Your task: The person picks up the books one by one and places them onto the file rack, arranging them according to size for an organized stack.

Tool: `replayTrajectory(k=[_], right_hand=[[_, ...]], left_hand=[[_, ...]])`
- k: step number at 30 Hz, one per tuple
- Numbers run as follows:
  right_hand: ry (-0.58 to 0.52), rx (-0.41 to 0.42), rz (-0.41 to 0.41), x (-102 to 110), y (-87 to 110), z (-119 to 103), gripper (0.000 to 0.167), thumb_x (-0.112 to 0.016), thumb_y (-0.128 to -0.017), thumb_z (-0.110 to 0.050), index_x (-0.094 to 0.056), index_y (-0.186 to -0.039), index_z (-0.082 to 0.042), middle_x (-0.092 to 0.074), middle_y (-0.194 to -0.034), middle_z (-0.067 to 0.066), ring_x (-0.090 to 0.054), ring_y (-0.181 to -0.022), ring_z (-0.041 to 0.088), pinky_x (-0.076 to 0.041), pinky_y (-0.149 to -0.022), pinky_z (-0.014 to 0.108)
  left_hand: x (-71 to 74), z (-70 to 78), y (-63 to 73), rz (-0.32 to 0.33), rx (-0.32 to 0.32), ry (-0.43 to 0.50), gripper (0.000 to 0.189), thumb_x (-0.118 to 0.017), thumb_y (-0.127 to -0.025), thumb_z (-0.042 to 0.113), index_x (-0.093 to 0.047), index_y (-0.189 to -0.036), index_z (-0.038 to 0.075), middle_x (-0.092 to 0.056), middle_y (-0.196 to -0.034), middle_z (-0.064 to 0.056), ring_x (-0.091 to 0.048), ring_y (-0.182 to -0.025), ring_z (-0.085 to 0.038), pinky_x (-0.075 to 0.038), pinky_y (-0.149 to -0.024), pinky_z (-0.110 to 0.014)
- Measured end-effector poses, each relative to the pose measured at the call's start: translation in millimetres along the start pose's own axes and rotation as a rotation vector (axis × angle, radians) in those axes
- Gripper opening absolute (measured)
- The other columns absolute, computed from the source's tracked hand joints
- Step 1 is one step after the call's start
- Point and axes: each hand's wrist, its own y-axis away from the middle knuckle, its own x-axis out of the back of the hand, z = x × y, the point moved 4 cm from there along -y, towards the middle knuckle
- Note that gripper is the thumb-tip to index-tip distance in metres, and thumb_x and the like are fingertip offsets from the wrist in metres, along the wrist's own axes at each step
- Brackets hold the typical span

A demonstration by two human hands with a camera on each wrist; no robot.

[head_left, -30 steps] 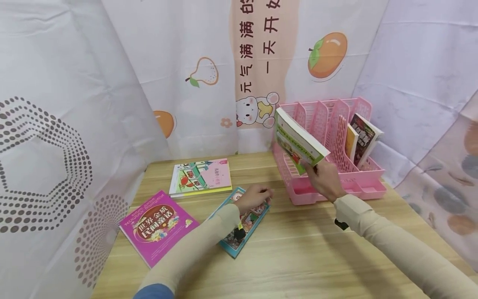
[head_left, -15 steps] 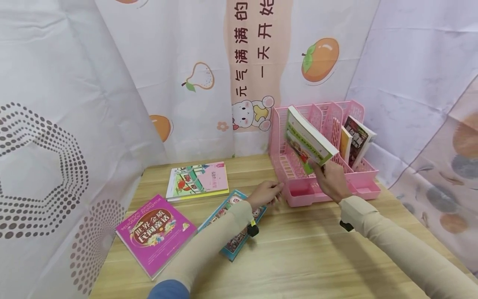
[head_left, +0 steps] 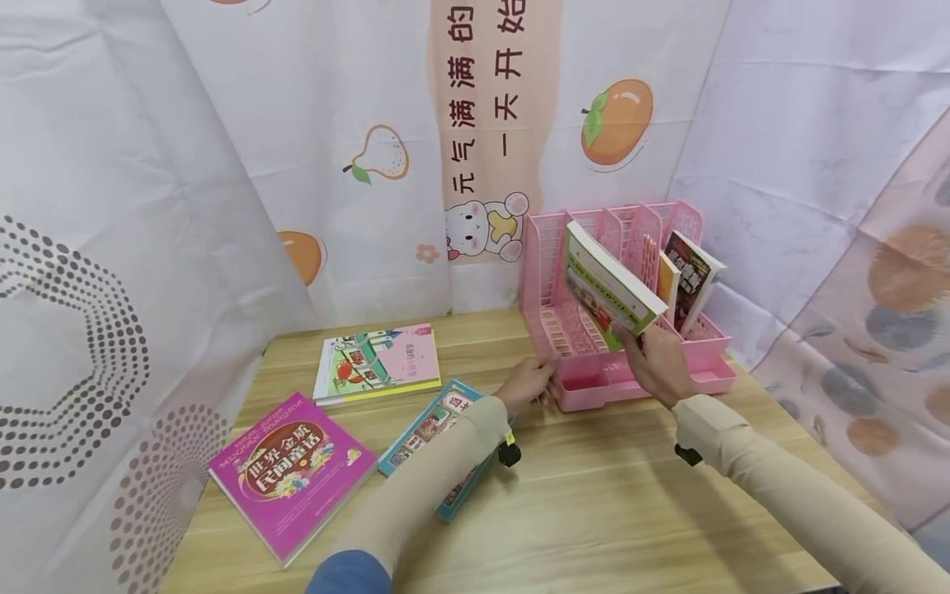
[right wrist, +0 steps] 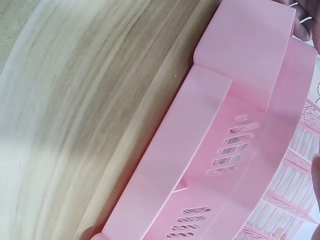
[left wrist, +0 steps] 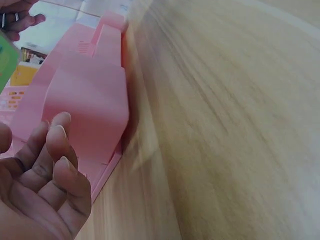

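The right hand (head_left: 659,363) grips a thick green-and-white paperback (head_left: 612,279), tilted over the left part of a pink plastic divided rack (head_left: 586,400); the left hand (head_left: 527,384), loosely bent and holding nothing, is at its front left corner. A yellow book (head_left: 667,280) and a dark-covered book (head_left: 692,279) lean at right; a beige sleeve (head_left: 430,478) partly covers a flat blue book (head_left: 436,417) near a magenta book (head_left: 293,477) and a pink-and-white book (head_left: 380,363) on the wooden table (head_left: 594,511)
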Motion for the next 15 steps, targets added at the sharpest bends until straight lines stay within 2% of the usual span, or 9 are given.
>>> replayTrajectory(k=[4, 7, 11, 15], right_hand=[[-0.009, 0.004, -0.01, -4, -0.1, 0, 0.042, -0.056, -0.108, -0.027, -0.058, -0.135, 0.004, -0.067, -0.12, 0.032, -0.068, -0.102, 0.052, -0.053, -0.08, 0.067], [-0.024, 0.0, -0.015, -7, -2.5, 0, 0.043, -0.055, -0.108, -0.028, -0.059, -0.134, 0.005, -0.067, -0.12, 0.032, -0.068, -0.102, 0.052, -0.054, -0.08, 0.066], [-0.038, -0.039, -0.014, -7, -4.9, 5, 0.046, -0.054, -0.108, -0.032, -0.058, -0.136, 0.004, -0.066, -0.123, 0.032, -0.067, -0.104, 0.052, -0.053, -0.082, 0.067], [-0.052, -0.076, 0.001, -1, -5.9, 9, 0.05, -0.053, -0.109, -0.035, -0.057, -0.14, 0.004, -0.064, -0.127, 0.032, -0.066, -0.107, 0.052, -0.052, -0.086, 0.068]], left_hand=[[8.8, 0.3, -3.7, 0.012, 0.003, 0.01, 0.04, -0.051, -0.109, 0.038, -0.062, -0.083, 0.01, -0.063, -0.065, -0.004, -0.052, -0.05, -0.014, -0.043, -0.05, -0.03], [12.9, 5.9, -8.5, -0.014, -0.004, 0.019, 0.038, -0.051, -0.108, 0.031, -0.057, -0.077, 0.011, -0.06, -0.062, -0.004, -0.052, -0.05, -0.013, -0.041, -0.05, -0.031], [9.2, 15.7, -16.7, -0.023, 0.008, -0.027, 0.044, -0.05, -0.108, 0.026, -0.055, -0.067, 0.009, -0.058, -0.057, -0.004, -0.05, -0.047, -0.011, -0.038, -0.048, -0.03], [3.2, 19.2, -20.5, 0.003, 0.03, -0.055, 0.051, -0.051, -0.109, 0.027, -0.051, -0.061, 0.01, -0.053, -0.051, -0.003, -0.045, -0.042, -0.01, -0.033, -0.043, -0.029]])
